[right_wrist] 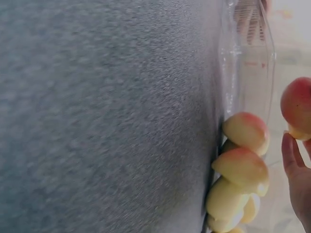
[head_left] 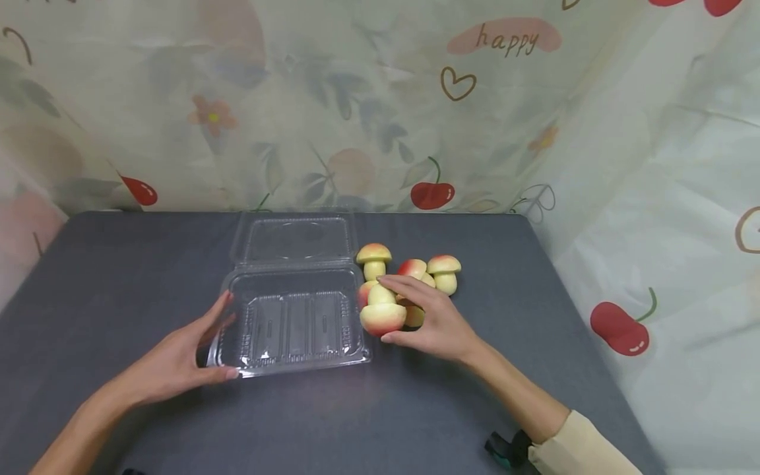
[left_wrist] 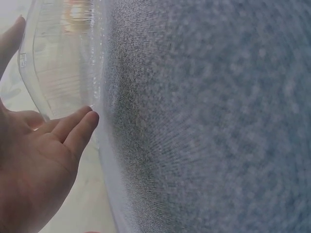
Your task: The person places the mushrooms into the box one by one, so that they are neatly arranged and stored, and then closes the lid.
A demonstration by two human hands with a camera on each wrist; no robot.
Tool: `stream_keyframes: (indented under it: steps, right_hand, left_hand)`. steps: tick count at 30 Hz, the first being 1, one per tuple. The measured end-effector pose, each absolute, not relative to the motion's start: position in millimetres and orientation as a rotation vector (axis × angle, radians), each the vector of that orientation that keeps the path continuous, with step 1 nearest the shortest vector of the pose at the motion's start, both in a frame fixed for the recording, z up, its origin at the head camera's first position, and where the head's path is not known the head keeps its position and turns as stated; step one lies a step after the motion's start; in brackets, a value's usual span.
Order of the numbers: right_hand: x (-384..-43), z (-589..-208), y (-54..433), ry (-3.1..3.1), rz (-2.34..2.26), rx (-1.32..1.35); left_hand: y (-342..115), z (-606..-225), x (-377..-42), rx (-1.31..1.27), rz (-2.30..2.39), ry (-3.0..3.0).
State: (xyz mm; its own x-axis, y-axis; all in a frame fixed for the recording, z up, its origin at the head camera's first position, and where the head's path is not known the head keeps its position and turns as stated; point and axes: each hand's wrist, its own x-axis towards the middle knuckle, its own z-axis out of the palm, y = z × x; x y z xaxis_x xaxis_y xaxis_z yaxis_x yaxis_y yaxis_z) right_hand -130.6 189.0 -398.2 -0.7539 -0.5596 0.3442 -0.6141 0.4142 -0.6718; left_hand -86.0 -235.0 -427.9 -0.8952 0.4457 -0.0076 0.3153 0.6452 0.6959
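Observation:
My right hand point(head_left: 436, 321) pinches a toy mushroom point(head_left: 382, 319) by its stem between fingers and thumb, the reddish cap turned toward me. In the right wrist view this mushroom point(right_wrist: 297, 104) is raised off the table. My left hand point(head_left: 172, 363) spans the left side of a clear plastic box point(head_left: 285, 359), thumb near the front corner and fingers at the side wall. The left wrist view shows those fingers point(left_wrist: 80, 131) stretched out along the box edge. Several more yellow-and-red toy mushrooms point(head_left: 444, 265) lie right of the box, some partly hidden by my right hand.
The box's hinged lid point(head_left: 297, 241) lies folded back toward the far edge of the grey table point(head_left: 475, 409). A patterned cloth point(head_left: 332, 99) hangs behind the table and along the right side. A dark strap point(head_left: 507, 450) sits by my right sleeve.

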Motion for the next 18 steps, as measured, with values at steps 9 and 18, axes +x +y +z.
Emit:
stream_keyframes:
  steps: [9, 18]
  right_hand:
    - [-135, -398, 172, -2.576, 1.36, 1.127]
    - [-135, -400, 153, -2.528, 1.594, 1.173]
  left_hand:
    - [-234, -427, -86, 0.585, 1.063, 2.675]
    - [-235, -426, -87, 0.578, 1.072, 2.663]
